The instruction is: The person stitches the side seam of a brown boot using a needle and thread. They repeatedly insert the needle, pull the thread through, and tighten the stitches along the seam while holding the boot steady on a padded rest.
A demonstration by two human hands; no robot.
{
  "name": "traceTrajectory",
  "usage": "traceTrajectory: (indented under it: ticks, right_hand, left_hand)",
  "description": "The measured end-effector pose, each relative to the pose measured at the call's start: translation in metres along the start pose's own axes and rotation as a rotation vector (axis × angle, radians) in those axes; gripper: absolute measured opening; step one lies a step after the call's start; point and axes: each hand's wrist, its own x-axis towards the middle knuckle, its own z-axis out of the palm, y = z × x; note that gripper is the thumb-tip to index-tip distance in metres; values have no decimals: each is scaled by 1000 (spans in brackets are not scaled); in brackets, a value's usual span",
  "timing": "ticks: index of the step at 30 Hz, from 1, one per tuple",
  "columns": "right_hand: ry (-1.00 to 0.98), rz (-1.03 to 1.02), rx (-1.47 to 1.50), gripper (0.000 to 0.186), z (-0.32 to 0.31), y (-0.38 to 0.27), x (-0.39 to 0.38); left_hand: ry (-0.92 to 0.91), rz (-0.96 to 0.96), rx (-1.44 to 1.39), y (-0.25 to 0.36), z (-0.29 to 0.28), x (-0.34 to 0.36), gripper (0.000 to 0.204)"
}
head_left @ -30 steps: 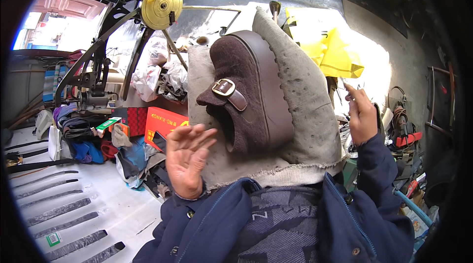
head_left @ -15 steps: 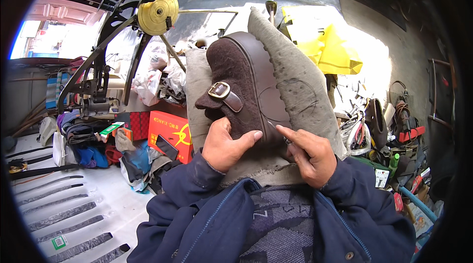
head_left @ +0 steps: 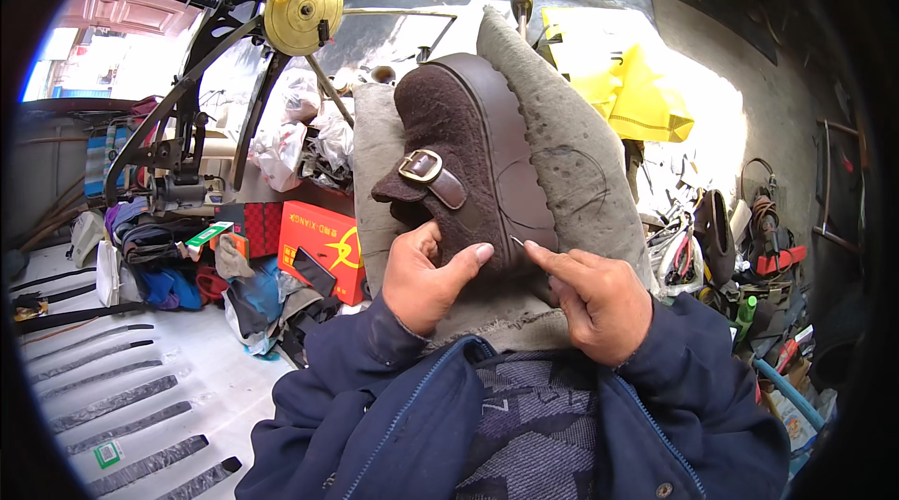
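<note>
A dark brown fuzzy shoe (head_left: 459,139) with a strap and a gold-coloured buckle (head_left: 420,166) lies tilted on its side on a thick grey cloth (head_left: 562,125) over my lap. Its smooth brown sole edge (head_left: 510,154) faces right. My left hand (head_left: 426,275) grips the near end, thumb pressed on the upper and the other fingers partly hidden. With index finger stretched along the sole edge, my right hand (head_left: 599,299) is closed on a thin pointed metal tool (head_left: 518,242); its handle is hidden in the palm. A dark thread (head_left: 592,163) loops over the sole and cloth.
A hand-cranked machine with a brass wheel (head_left: 303,11) stands at the far left. Near it are a red box (head_left: 323,242), heaped cloths (head_left: 257,289) and dark strips (head_left: 122,397) on a white surface. A yellow bag (head_left: 646,93) and piled tools (head_left: 777,257) lie to the right.
The whole view has shifted slightly. Both hands keep their places at the near end of the shoe, and the pointed tip stays by the sole edge.
</note>
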Motion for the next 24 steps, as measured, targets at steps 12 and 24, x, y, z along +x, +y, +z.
traceTrajectory:
  ticks: [12, 24]
  right_hand:
    - [-328, 89, 83, 41, -45, 1, 59]
    - [-279, 8, 87, 43, -38, 20, 47]
  left_hand:
    - [48, 46, 142, -16, -6, 2, 17]
    - [-28, -29, 87, -8, -10, 4, 26]
